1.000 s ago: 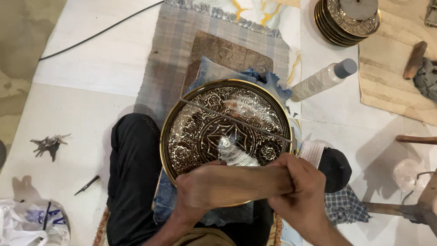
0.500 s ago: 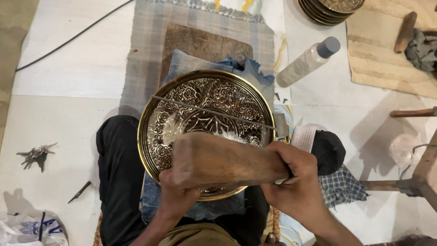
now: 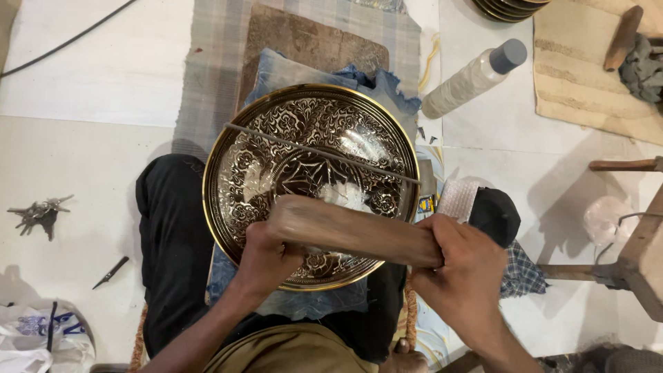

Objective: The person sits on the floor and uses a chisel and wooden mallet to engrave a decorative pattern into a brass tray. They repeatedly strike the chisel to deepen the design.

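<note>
A wooden block (image 3: 356, 231) is lying crosswise over the engraved brass tray (image 3: 311, 183), which is resting on the person's lap for support. The left hand (image 3: 266, 259) and right hand (image 3: 463, 266) are each closing a grip round one end, steadying it. A bottle (image 3: 473, 77) is lying on the floor nearby.

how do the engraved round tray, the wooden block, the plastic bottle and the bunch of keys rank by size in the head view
1. engraved round tray, largest by far
2. wooden block, held by both hands, blurred and nearer the camera, so unsure against the bottle
3. plastic bottle, roughly alike in length
4. bunch of keys, smallest
</note>
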